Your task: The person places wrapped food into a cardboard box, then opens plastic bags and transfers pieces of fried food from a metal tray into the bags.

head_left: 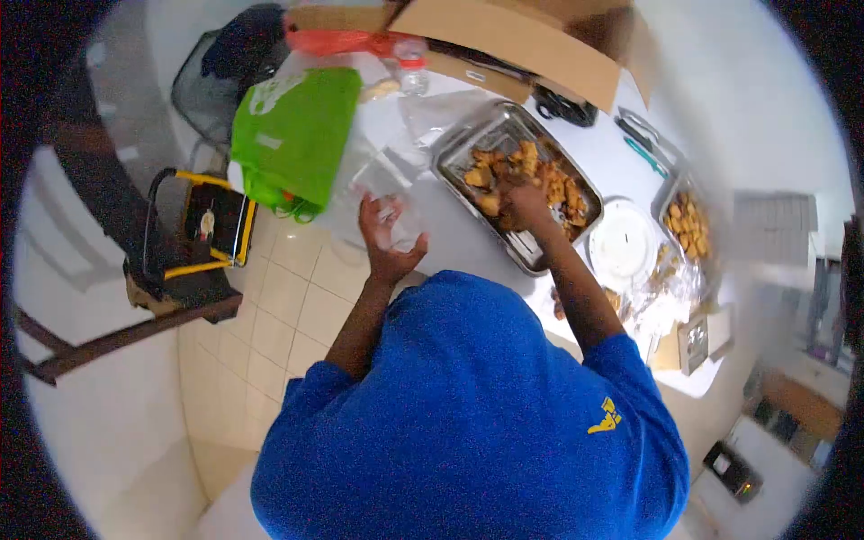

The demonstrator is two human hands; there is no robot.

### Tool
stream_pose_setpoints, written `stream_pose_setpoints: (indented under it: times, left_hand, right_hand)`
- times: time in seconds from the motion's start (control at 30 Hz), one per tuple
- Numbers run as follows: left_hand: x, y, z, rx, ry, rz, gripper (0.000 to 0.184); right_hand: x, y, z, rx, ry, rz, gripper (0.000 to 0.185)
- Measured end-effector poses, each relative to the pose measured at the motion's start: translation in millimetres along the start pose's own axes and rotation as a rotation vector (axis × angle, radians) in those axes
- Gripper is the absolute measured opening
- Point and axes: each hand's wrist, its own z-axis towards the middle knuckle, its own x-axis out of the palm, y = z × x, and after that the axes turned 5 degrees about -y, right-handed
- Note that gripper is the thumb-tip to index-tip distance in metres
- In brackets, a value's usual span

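Observation:
My left hand [385, 243] is cupped around a clear plastic bag [390, 216], thumb and fingers on either side of the crumpled film. Right of it, my right hand [526, 205] reaches down into a metal tray [447, 168]. Browned pieces of fried food [527, 160] are heaped in the tray, and my right fingertips are among them. Those fingers blend with the brown pieces, so their grip cannot be made out. A white plate [621, 241] lies just right of the tray.
A green bag [301, 135] stands on the left, near a plastic bottle [413, 72]. Cardboard boxes [513, 36] line the back. At right are another tray of browned food [688, 225], a teal-handled utensil [646, 158] and crumpled plastic [661, 292]. A yellow-framed chair [202, 263] stands left.

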Motion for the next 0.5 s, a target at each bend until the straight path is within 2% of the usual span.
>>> stream_pose_setpoints:
  times: [0.07,0.13,0.2,0.27,0.3,0.4,0.5]
  left_hand:
    - [-1.4,2.8,10.6,0.053,-0.013,0.022,0.103]
    - [10.0,4.5,17.5,-0.03,-0.094,-0.344,0.104]
    - [12.2,5.6,27.8,-0.005,-0.12,-0.353,0.108]
    - [14.4,-1.8,43.5,0.001,-0.129,-0.446,0.11]
    - [15.4,-3.6,48.7,-0.002,-0.123,-0.431,0.11]
    - [17.7,-8.3,64.5,0.014,-0.094,-0.413,0.111]
    - [22.4,-13.1,75.9,0.114,-0.071,-0.41,0.108]
  right_hand:
    - [25.7,-15.1,-1.1,-0.007,-0.16,0.065,0.05]
    - [34.9,-30.6,-5.3,-0.058,-0.312,0.075,0.044]
    - [27.9,-38.7,-10.4,-0.097,-0.431,0.041,0.041]
    - [-14.8,-37.5,-17.4,-0.108,-0.529,-0.005,0.041]
    - [-55.5,-20.9,-25.8,-0.064,-0.44,-0.07,0.044]
    - [-151.2,8.5,-45.3,-0.196,-0.678,0.01,0.037]
    - [-242.9,49.5,-69.9,-0.365,-0.873,-0.172,0.028]
